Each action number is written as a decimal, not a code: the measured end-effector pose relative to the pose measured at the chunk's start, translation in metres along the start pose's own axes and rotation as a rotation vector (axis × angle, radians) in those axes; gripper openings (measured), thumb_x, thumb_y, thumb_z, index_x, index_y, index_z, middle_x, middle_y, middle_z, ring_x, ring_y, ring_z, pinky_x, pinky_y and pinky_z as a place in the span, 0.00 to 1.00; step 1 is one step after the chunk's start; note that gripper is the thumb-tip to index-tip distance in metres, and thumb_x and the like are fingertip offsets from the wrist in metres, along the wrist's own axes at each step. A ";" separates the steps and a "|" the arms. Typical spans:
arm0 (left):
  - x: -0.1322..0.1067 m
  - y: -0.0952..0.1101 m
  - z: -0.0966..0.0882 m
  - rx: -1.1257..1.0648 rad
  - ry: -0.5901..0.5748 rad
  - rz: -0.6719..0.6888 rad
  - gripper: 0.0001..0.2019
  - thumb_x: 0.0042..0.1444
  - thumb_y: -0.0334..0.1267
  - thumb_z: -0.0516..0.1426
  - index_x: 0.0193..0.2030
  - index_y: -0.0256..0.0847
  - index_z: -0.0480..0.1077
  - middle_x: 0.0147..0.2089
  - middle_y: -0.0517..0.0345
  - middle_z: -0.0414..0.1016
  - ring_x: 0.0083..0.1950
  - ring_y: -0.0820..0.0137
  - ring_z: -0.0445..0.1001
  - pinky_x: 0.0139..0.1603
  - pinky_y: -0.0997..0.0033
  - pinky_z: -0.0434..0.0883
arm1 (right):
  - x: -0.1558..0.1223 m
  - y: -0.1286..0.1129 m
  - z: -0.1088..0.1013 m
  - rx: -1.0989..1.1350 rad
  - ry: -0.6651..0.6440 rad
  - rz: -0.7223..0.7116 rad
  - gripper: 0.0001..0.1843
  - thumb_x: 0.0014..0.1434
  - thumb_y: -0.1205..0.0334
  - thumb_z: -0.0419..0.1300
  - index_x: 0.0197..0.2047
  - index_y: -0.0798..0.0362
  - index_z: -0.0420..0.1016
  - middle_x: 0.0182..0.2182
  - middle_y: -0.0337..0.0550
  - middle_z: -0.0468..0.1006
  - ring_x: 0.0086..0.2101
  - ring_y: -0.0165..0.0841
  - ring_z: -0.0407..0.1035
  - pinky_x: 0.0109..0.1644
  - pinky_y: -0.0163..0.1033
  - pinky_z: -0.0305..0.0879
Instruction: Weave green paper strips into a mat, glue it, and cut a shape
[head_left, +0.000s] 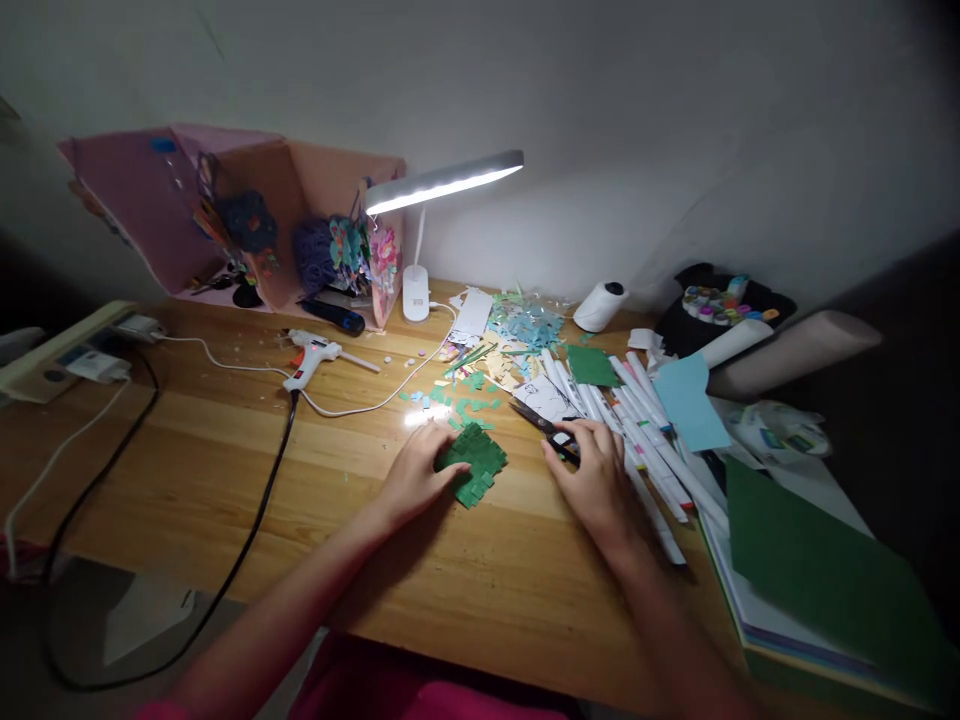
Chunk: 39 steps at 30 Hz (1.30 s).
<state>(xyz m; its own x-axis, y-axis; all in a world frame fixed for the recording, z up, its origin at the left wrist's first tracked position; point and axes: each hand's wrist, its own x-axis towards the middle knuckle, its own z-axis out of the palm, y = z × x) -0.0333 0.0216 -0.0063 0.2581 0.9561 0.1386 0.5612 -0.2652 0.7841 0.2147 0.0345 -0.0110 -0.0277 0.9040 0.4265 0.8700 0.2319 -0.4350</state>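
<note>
My left hand (424,468) grips a green paper piece (474,465) by its left side, with the thumb on top. Small overlapping squares cover this piece, and its edge is notched. Off to the right, my right hand (596,475) has its fingers curled round the black handles of a pair of scissors (541,422). The scissors lie at the table with their blades pointing away and to the left. Small green paper scraps (474,405) are scattered just beyond the green piece.
A glue gun (311,362) lies at left, its cord trailing off the wooden table (315,490). A lit lamp (416,290) stands behind. White markers (652,460), a green square (592,366) and green sheets (817,570) lie at right. Pink box shelves (300,180) stand at back left.
</note>
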 end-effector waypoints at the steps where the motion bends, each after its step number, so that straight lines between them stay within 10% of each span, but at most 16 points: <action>1: -0.001 0.002 -0.001 -0.047 -0.006 -0.027 0.10 0.55 0.44 0.57 0.34 0.38 0.67 0.35 0.57 0.69 0.38 0.67 0.66 0.39 0.69 0.63 | -0.002 -0.009 -0.001 0.099 -0.064 -0.015 0.15 0.57 0.56 0.57 0.45 0.55 0.72 0.42 0.52 0.72 0.45 0.44 0.64 0.52 0.50 0.59; 6: -0.001 0.013 -0.002 -0.470 -0.078 -0.207 0.14 0.57 0.47 0.54 0.34 0.36 0.69 0.32 0.59 0.71 0.34 0.70 0.68 0.35 0.73 0.65 | -0.014 -0.043 -0.001 0.710 -0.498 0.257 0.13 0.57 0.52 0.58 0.38 0.53 0.72 0.34 0.44 0.76 0.33 0.35 0.70 0.38 0.39 0.67; 14: 0.001 0.016 0.003 -0.815 -0.186 -0.496 0.19 0.43 0.48 0.64 0.36 0.33 0.72 0.33 0.53 0.76 0.33 0.68 0.73 0.35 0.69 0.70 | -0.015 -0.047 0.005 1.084 -0.518 0.662 0.20 0.45 0.46 0.66 0.27 0.55 0.71 0.22 0.39 0.75 0.25 0.31 0.69 0.30 0.36 0.67; 39: 0.004 0.014 -0.001 -0.707 -0.066 -0.469 0.21 0.45 0.55 0.59 0.26 0.34 0.70 0.24 0.62 0.65 0.28 0.74 0.63 0.28 0.77 0.60 | -0.016 -0.053 -0.004 0.999 -0.703 0.581 0.20 0.48 0.45 0.63 0.27 0.56 0.76 0.24 0.42 0.77 0.26 0.31 0.69 0.31 0.35 0.66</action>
<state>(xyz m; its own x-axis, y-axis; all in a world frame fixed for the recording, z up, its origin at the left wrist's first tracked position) -0.0259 0.0217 0.0056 0.1790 0.9325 -0.3138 0.0040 0.3183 0.9480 0.1705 0.0064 0.0083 -0.2867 0.8807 -0.3769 0.1237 -0.3561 -0.9262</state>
